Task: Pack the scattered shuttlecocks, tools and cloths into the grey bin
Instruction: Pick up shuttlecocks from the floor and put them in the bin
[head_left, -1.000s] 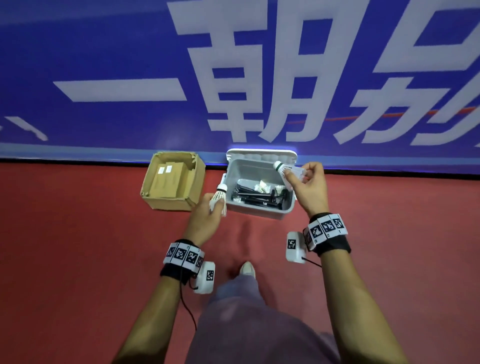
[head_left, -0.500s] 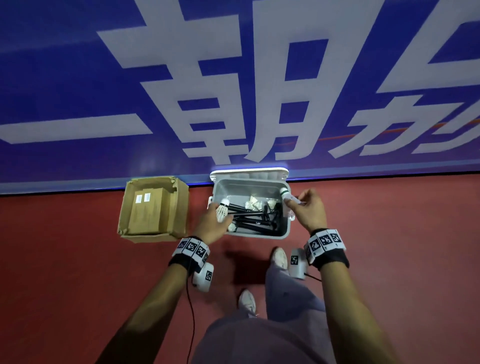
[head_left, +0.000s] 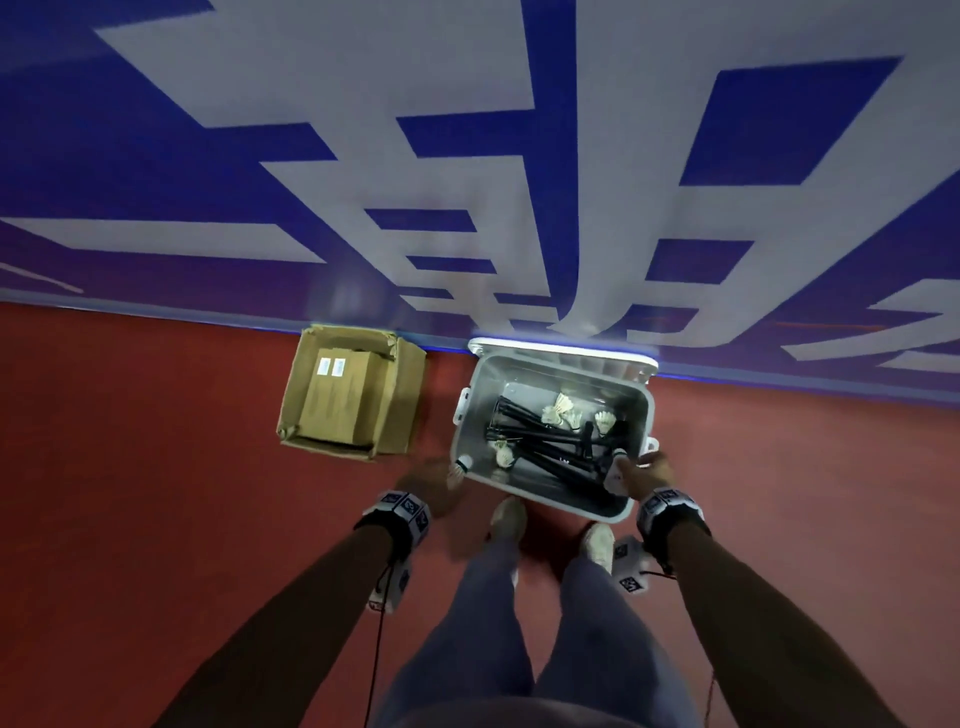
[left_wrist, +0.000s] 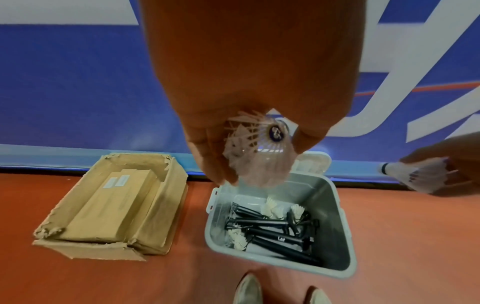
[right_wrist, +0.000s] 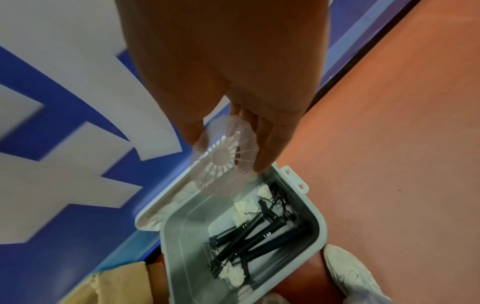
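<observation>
— Two shuttlecocks, one per hand: left hand (left_wrist: 249, 115) fingers curled round one (left_wrist: 255, 150), right hand (right_wrist: 233, 98) pinching another (right_wrist: 226, 154), both above the grey bin (head_left: 462, 415).

— Judged featherlight, crushable; best gripped loosely by skirt or cork.

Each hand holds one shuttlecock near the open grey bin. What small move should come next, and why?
Probably open both hands and let the shuttlecocks drop. The left hand pinches a white feather shuttlecock above the open grey plastic bin, and the right hand holds a white plastic shuttlecock over it too. Black tools and other shuttlecocks already lie inside.
</observation>
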